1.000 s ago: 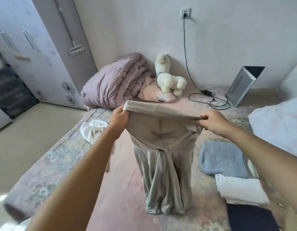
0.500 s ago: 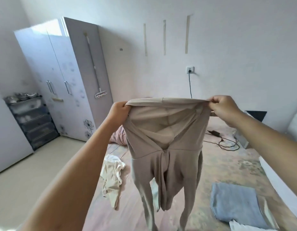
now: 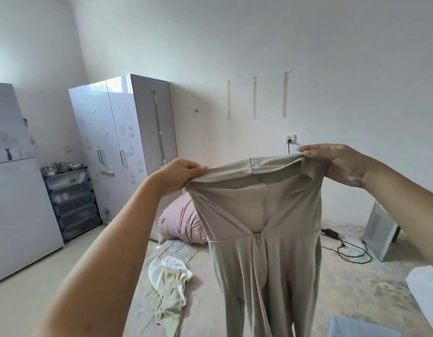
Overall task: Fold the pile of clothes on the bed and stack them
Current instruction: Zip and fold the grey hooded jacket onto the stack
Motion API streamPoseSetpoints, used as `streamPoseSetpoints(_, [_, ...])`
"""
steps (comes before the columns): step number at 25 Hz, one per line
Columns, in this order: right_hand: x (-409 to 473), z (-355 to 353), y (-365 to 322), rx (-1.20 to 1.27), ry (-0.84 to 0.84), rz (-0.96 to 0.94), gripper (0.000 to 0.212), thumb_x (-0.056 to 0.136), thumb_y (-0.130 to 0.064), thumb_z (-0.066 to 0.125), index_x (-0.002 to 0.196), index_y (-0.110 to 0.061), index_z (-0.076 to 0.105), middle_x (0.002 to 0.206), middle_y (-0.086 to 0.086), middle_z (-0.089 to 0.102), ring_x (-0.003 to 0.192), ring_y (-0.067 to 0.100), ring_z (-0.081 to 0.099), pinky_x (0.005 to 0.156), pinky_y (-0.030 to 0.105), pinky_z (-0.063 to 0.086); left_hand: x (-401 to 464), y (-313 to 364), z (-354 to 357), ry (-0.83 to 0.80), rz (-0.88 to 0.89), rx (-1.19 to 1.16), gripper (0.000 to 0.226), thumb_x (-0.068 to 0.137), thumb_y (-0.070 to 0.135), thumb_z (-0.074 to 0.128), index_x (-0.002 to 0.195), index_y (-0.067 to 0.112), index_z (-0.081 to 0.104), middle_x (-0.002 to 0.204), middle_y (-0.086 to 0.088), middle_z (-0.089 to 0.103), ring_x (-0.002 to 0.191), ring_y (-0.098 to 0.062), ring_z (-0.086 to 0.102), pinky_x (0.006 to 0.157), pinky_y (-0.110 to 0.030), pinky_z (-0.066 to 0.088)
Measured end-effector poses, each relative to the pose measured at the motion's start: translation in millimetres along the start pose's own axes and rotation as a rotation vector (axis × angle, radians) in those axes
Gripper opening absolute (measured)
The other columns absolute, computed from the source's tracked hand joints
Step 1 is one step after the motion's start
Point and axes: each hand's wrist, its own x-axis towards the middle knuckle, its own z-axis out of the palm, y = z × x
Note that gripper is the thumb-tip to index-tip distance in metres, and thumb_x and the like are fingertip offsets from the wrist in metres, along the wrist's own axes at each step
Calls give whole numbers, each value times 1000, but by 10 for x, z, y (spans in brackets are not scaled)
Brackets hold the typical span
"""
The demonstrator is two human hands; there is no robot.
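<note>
Garment (image 3: 264,215): beige, thin stretchy knit, held up in the air above the bed (image 3: 344,283). Top hem pulled taut between both hands; open back panel below it; a short zipper at the waist seam; two legs hang straight down and leave the frame at the bottom.

Left hand (image 3: 176,176): fingers curled, gripping the hem's left corner.
Right hand (image 3: 341,164): fingers and thumb pinch the hem's right corner, palm toward camera.

Count on bed: one loose white-and-beige heap (image 3: 170,285) left of the garment, unfolded; one folded blue piece (image 3: 356,328) at bottom right, partly cut off; one pink quilt (image 3: 184,224) behind. One charger cable (image 3: 349,249) lies at right.
</note>
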Motion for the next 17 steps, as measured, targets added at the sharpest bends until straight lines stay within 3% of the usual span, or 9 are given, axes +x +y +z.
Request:
streamPoseSetpoints(2, [-29,31,-45,-238,-1,17,38,69,-19,77,100,0,68,88,9,71,77,15,67,65,17,54,79,-23,-10,208,68,161,22,89,28,65,71,16,68,63,4,58,63,-12,49,61,-19,43])
streamPoseSetpoints(5, [-34,111,-44,-896,106,-87,14,85,-17,70,86,-4,71,82,10,67,72,14,55,60,17,43,152,-11,39,474,225,133,22,89,26,66,67,22,64,64,4,56,63,-13,47,67,-27,39])
streamPoseSetpoints(8, [-56,162,12,-818,284,-331,15,90,-22,64,82,-9,67,82,13,64,73,13,50,64,24,37,127,30,164,662,358,112,22,90,24,63,70,18,58,63,6,53,62,-11,44,66,-29,38])
streamPoseSetpoints(10, [-125,209,42,-795,419,-488,13,93,-21,59,87,-10,64,86,11,65,76,14,52,65,19,37,60,54,223,731,438,125,23,91,25,63,73,13,55,60,6,46,60,-13,39,63,-30,35])
streamPoseSetpoints(14, [-247,274,57,-819,610,-633,17,97,-18,48,98,-9,62,90,-3,62,84,15,55,74,27,42,-44,172,122,772,641,470,30,93,30,59,83,3,52,65,1,50,60,-29,47,59,-35,40])
streamPoseSetpoints(17, [-308,377,46,-802,625,-723,19,97,-13,48,100,-2,63,93,0,62,76,-1,50,70,7,36,-77,285,-40,754,717,551,31,94,31,53,88,1,52,74,-9,58,65,-35,53,61,-39,45])
